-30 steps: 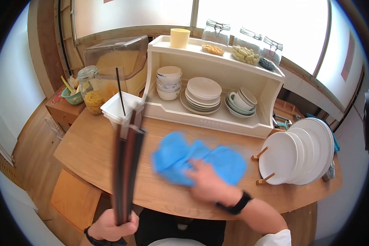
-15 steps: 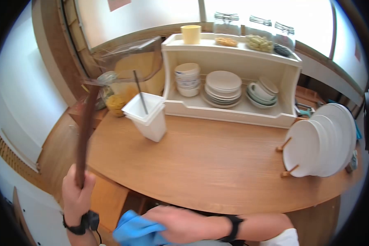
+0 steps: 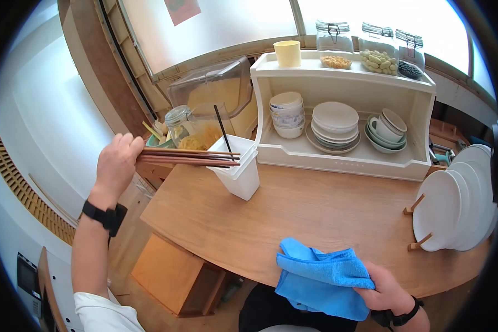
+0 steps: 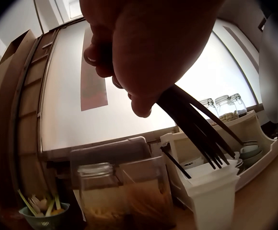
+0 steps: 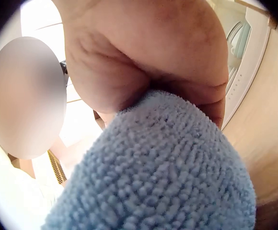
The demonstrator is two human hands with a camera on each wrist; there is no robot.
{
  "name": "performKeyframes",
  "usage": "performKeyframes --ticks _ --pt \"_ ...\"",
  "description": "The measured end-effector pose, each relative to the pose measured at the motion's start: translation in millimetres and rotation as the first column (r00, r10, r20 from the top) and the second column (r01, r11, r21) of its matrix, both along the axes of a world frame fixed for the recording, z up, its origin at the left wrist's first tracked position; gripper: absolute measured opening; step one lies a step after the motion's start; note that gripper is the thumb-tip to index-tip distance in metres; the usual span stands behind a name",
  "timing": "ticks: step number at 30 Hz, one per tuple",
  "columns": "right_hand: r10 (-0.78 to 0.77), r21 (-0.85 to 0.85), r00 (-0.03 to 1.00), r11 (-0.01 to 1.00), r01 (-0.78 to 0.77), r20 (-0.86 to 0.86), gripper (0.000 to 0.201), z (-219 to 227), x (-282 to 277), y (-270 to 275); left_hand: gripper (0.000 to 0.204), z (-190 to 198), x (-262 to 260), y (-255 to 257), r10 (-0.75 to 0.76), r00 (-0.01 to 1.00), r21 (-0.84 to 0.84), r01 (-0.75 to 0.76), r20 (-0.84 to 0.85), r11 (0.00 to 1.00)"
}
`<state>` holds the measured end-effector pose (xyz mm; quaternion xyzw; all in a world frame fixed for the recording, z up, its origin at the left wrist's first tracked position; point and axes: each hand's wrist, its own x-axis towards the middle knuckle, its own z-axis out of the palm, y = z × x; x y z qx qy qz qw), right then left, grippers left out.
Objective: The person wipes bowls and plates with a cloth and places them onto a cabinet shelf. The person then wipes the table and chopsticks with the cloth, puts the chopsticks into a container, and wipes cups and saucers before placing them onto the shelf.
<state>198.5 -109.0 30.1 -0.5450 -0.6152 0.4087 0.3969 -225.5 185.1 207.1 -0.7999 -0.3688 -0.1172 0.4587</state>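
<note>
My left hand (image 3: pixel 115 169) grips a bundle of several brown and dark chopsticks (image 3: pixel 185 157) by one end. Held almost level in the head view, they point right, with their tips over the mouth of a white plastic container (image 3: pixel 244 180). A single black stick (image 3: pixel 222 126) leans in that container. In the left wrist view the chopsticks (image 4: pixel 196 122) slope down to the container's rim (image 4: pixel 211 173). My right hand (image 3: pixel 389 289) pinches a blue cloth (image 3: pixel 322 276) that hangs folded at the table's front edge. Up close in the right wrist view, the cloth (image 5: pixel 153 167) has a nubby weave.
Behind the wooden table's surface (image 3: pixel 315 210) stands a white shelf (image 3: pixel 343 160) with bowls, plates and cups, jars on top. A rack of white plates (image 3: pixel 440 210) is at the right. A glass jar (image 3: pixel 178 124) and a clear bin (image 3: pixel 221 88) stand back left.
My left hand has risen, tipping the chopsticks from upright to nearly level over the container. The right hand has lifted the cloth off the tabletop, lowered it to the lap, then brought it rightward.
</note>
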Motion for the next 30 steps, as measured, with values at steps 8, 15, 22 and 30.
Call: performKeyframes --ticks 8,15,22,30 --pt "-0.011 0.003 0.994 1.000 0.012 -0.106 0.030 -22.9 7.8 -2.1 0.016 46.2 28.0 22.8 0.015 0.993 0.016 -0.013 -0.118 1.000" --pt "-0.013 -0.030 0.986 1.000 0.008 -0.164 0.030 -30.5 14.2 -0.4 0.009 54.4 59.2 37.7 0.010 0.948 0.031 0.000 -0.320 1.000" --pt "0.047 0.054 0.988 0.998 -0.039 -0.148 0.029 -31.6 11.1 -3.6 0.012 74.1 89.3 57.0 -0.039 0.924 0.030 0.054 -0.380 0.998" --pt "0.032 0.207 0.993 0.978 -0.007 -0.117 0.046 -28.2 9.5 -9.2 0.006 78.5 77.3 54.3 0.018 0.929 0.048 0.000 -0.371 0.999"
